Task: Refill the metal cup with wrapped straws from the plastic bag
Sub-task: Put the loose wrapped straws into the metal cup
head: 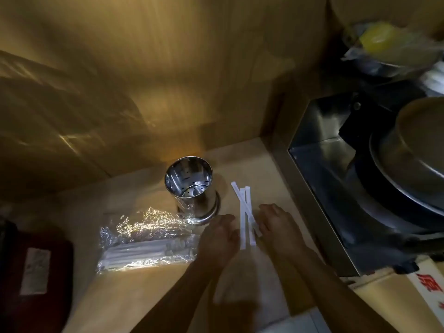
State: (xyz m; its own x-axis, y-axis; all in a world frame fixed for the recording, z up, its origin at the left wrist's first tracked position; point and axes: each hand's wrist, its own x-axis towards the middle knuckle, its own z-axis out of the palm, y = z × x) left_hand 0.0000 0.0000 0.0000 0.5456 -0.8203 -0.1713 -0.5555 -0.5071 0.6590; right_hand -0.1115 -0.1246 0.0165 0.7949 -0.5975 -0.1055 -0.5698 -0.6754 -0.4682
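Observation:
A shiny perforated metal cup (192,188) stands upright and empty on the wooden counter, near the back wall. To its left and nearer me lies a crinkled clear plastic bag (146,243) with a bundle of white wrapped straws inside. A few loose wrapped straws (245,212) lie crossed on the counter right of the cup. My left hand (219,239) rests flat just left of them, fingers apart. My right hand (276,224) lies on their right side, fingertips touching the straws; neither hand has lifted any.
A steel machine housing (319,150) with a large round pan (413,150) fills the right side. A dark red box (31,272) with a white label sits at the left edge. The wooden wall (144,80) rises close behind the cup.

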